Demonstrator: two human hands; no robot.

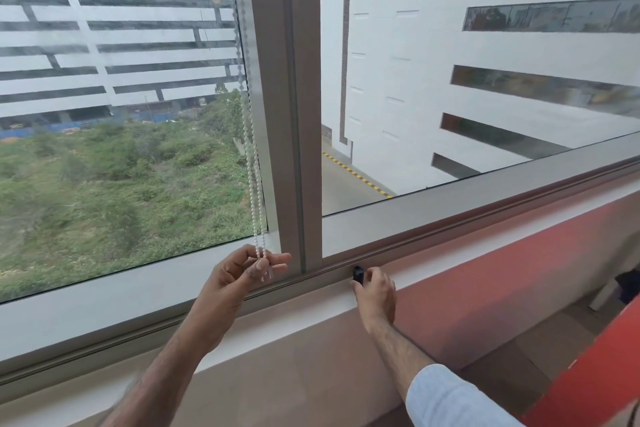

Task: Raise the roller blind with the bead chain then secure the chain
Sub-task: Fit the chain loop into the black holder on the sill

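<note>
A white bead chain (250, 135) hangs in a double strand down the left window pane, close to the vertical frame post (291, 97). My left hand (242, 272) pinches the chain's bottom loop between thumb and fingers, just above the lower frame. My right hand (375, 291) rests on the sill and grips a small black clip (357, 275) fixed at the lower window rail, right of the post. The roller blind itself is out of view; both panes show bare glass.
The grey lower window rail (450, 215) runs across the view, with a white sill (311, 308) under it. A red wall panel (519, 253) slopes away to the right. Something dark (628, 284) sits at the far right edge.
</note>
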